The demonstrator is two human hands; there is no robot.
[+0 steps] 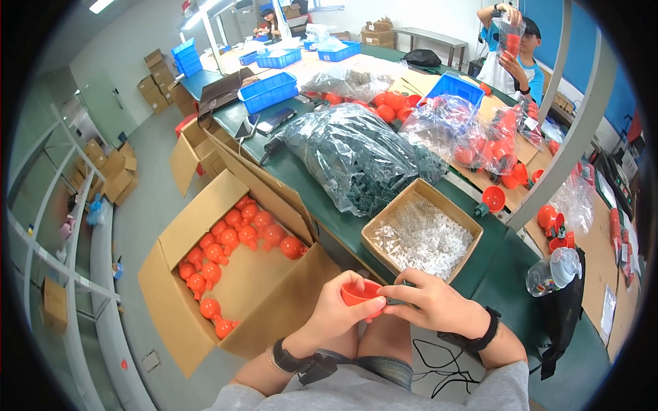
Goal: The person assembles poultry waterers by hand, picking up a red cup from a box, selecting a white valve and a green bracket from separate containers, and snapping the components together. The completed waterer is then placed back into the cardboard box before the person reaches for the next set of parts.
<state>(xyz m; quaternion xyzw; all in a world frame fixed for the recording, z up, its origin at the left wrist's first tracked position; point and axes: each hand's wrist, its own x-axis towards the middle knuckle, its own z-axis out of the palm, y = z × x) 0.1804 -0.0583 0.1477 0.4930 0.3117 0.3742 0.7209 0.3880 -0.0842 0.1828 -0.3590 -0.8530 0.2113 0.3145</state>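
Just beyond the grip sits a shallow cardboard tray of small white parts (423, 236), and to its left, lower down, an open carton of finished orange pieces (233, 243) – a slip could send the orange cup (359, 293) down into the lap or off toward that carton, since only fingertips hold it and nothing lies under the hands. A small part pressed in crooked might also jam, though none can be made out. The left hand (336, 312) cradles the cup from below, fingers curled round its rim. The right hand (432, 305) comes in palm-down, thumb and forefinger pinched on the cup's right edge – wrists close together over the knees
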